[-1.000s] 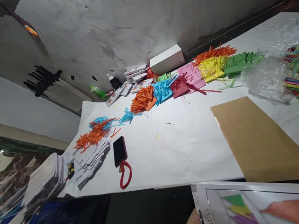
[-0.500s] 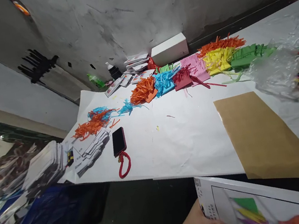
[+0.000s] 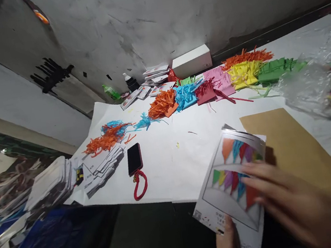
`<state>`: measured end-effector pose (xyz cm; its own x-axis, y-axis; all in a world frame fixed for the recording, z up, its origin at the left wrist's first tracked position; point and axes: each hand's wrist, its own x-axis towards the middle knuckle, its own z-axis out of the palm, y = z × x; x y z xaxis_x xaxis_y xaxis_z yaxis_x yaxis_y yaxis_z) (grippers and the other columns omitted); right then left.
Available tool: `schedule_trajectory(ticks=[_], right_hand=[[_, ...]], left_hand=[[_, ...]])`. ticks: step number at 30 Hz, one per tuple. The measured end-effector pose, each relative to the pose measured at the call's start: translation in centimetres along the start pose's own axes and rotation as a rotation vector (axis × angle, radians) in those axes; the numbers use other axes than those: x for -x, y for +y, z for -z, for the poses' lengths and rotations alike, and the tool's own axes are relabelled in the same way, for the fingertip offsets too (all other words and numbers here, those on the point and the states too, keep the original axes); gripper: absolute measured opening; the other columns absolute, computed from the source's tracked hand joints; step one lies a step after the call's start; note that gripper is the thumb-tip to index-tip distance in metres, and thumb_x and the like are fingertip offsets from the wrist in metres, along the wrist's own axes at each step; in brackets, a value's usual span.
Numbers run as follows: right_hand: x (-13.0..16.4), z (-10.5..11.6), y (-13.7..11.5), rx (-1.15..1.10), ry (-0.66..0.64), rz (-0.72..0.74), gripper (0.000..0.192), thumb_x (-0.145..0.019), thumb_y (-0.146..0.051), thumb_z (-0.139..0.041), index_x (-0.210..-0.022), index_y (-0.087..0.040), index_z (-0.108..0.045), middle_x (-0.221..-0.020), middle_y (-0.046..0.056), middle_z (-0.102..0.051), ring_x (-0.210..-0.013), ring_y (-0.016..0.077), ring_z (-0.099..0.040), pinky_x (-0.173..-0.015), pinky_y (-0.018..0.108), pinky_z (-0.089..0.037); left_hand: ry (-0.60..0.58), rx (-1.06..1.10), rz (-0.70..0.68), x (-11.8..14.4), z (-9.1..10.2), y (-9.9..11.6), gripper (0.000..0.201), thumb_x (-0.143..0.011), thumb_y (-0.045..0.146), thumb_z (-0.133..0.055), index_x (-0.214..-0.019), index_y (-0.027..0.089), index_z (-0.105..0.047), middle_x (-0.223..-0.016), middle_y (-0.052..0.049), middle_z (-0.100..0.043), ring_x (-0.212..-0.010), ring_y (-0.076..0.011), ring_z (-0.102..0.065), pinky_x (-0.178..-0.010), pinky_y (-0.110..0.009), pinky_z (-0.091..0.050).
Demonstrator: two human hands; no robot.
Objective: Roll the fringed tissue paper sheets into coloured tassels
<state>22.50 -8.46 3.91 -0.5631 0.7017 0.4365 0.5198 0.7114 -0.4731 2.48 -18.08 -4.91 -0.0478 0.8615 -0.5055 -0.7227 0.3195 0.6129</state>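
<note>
Left hand (image 3: pixel 228 244) pinches the bottom edge of a glossy printed card (image 3: pixel 229 185), thumb on front, wrist cut off by the frame edge. The card is flat, rectangular, white-bordered, printed with 2 rows of coloured triangle pennants, held above the near desk (image 3: pixel 170 156) edge, overlapping a smooth tan paper sheet (image 3: pixel 300 153). Right hand (image 3: pixel 289 201) lies blurred over the card's right side, fingers spread flat, touching it; contact detail hard to make out. Desk covered in creased white paper. Black phone (image 3: pixel 134 158) with red looped cord (image 3: pixel 139 184) sits left. Shredded fringe paper piles (image 3: pixel 203 87) line the back. Crinkly clear plastic (image 3: pixel 306 86) at right, partly hiding coloured strips.
</note>
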Motion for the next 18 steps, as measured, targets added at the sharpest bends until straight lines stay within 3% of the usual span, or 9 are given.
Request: schedule_trajectory(ticks=[2, 4, 6, 8, 11, 15, 18], right_hand=[[-3.5, -4.8, -1.2, 0.148, -0.141, -0.007, 0.052, -0.102, -0.033, -0.054, -0.152, -0.020, -0.048, -0.157, 0.017, -0.045, -0.144, 0.0397, -0.041, -0.113, 0.062, -0.041], [-5.9, -8.5, -1.5, 0.206, -0.230, -0.067, 0.061, -0.097, -0.047, -0.061, -0.147, -0.013, -0.054, -0.158, 0.024, -0.040, -0.147, 0.0492, -0.031, -0.112, 0.076, -0.029], [-6.6, -10.5, -1.0, 0.204, -0.270, -0.053, 0.066, -0.094, -0.055, -0.063, -0.144, -0.012, -0.056, -0.158, 0.025, -0.039, -0.148, 0.0485, -0.028, -0.115, 0.074, -0.026], [-6.1, -11.0, -0.4, 0.184, -0.292, -0.013, 0.067, -0.095, -0.058, -0.059, -0.146, -0.016, -0.055, -0.161, 0.022, -0.035, -0.152, 0.0442, -0.022, -0.119, 0.070, -0.020], [-5.3, -10.4, 0.2, 0.156, -0.333, 0.009, 0.067, -0.098, -0.060, -0.053, -0.149, -0.017, -0.051, -0.164, 0.019, -0.030, -0.154, 0.0404, -0.015, -0.123, 0.067, -0.010], [-5.7, -9.2, 0.9, 0.153, -0.362, -0.040, 0.064, -0.099, -0.057, -0.054, -0.151, -0.020, -0.050, -0.164, 0.016, -0.031, -0.153, 0.0344, -0.024, -0.123, 0.058, -0.021], [-6.0, -8.7, 1.6, 0.173, -0.340, -0.108, 0.066, -0.097, -0.055, -0.058, -0.150, -0.017, -0.050, -0.165, 0.020, -0.026, -0.153, 0.0422, -0.021, -0.118, 0.070, -0.019]], left_hand=[[-0.029, -0.029, 0.053, -0.4, -0.7, -1.4, 0.075, -0.070, 0.060, -0.085, -0.134, 0.025, -0.067, -0.137, -0.012, -0.068, -0.139, -0.0396, -0.051, -0.113, -0.047, -0.044], [-0.057, -0.012, 0.129, -0.7, -0.6, -2.3, 0.076, -0.065, 0.058, -0.088, -0.128, 0.018, -0.071, -0.130, -0.017, -0.071, -0.137, -0.0445, -0.051, -0.114, -0.051, -0.041], [-0.098, 0.070, 0.202, -0.9, 0.2, -2.5, 0.079, -0.062, 0.062, -0.088, -0.123, 0.014, -0.073, -0.125, -0.019, -0.073, -0.138, -0.0474, -0.049, -0.115, -0.055, -0.038], [-0.137, 0.156, 0.228, -1.2, 1.1, -2.4, 0.080, -0.061, 0.064, -0.087, -0.124, 0.016, -0.073, -0.125, -0.018, -0.073, -0.139, -0.0466, -0.048, -0.117, -0.056, -0.034], [-0.130, 0.123, 0.137, -2.1, 1.6, -2.1, 0.085, -0.062, 0.051, -0.093, -0.136, 0.022, -0.065, -0.125, -0.015, -0.073, -0.139, -0.0424, -0.050, -0.120, -0.054, -0.030], [0.005, 0.007, 0.007, -3.2, 0.9, -2.8, 0.092, -0.061, 0.043, -0.096, -0.142, 0.019, -0.059, -0.124, -0.017, -0.073, -0.132, -0.0421, -0.057, -0.118, -0.051, -0.035], [0.104, 0.006, 0.001, -3.3, 0.4, -3.7, 0.094, -0.059, 0.050, -0.095, -0.139, 0.016, -0.061, -0.115, -0.017, -0.076, -0.127, -0.0424, -0.062, -0.114, -0.050, -0.041]])
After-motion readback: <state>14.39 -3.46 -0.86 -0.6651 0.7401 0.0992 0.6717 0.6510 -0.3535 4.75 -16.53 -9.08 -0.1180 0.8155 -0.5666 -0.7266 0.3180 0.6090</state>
